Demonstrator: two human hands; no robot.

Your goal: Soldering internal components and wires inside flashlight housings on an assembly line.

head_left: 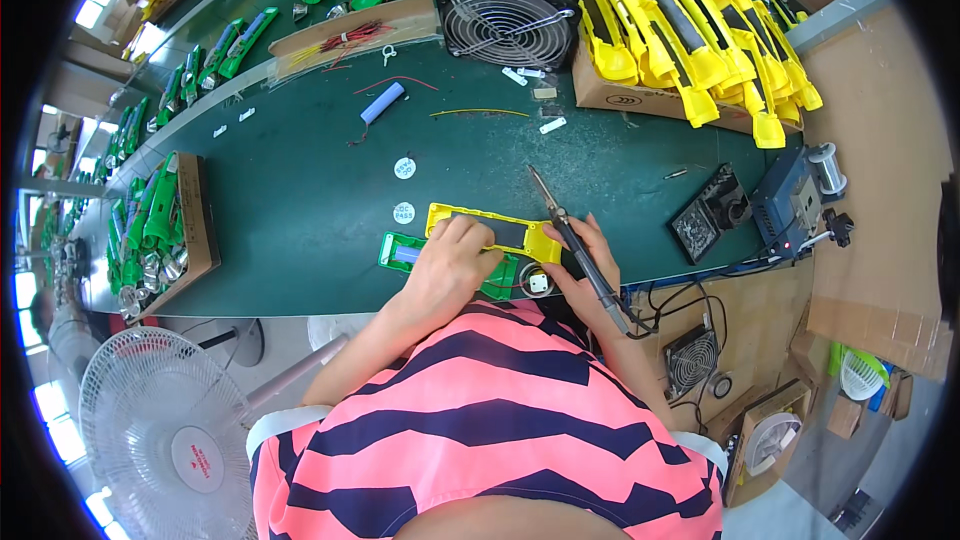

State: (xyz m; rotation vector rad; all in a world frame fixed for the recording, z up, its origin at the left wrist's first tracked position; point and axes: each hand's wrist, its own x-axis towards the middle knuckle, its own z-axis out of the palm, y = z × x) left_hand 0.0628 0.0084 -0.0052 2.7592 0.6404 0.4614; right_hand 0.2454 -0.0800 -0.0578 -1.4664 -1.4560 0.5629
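My left hand [450,262] is closed, its fingertips bent down over a yellow plastic casing half [543,243] with a dark grey inlay. What those fingers pinch is hidden. Below it lies a green casing half [393,254] holding a blue cylindrical battery [407,254], partly covered by the same hand. A soldering iron [588,258] is gripped in my right hand [598,245], its metal tip pointing away and up to the left. The right hand's fingers also reach the right end of the yellow casing. Just beside them sits a round reflector with a small white part [539,284].
A black fan [510,25] and a carton of yellow casings [690,35] stand at the back. To the right are a soldering stand [712,212] and a blue soldering station [785,202]. A carton [200,210] with green casings is left. A loose battery [382,102] lies mid-table.
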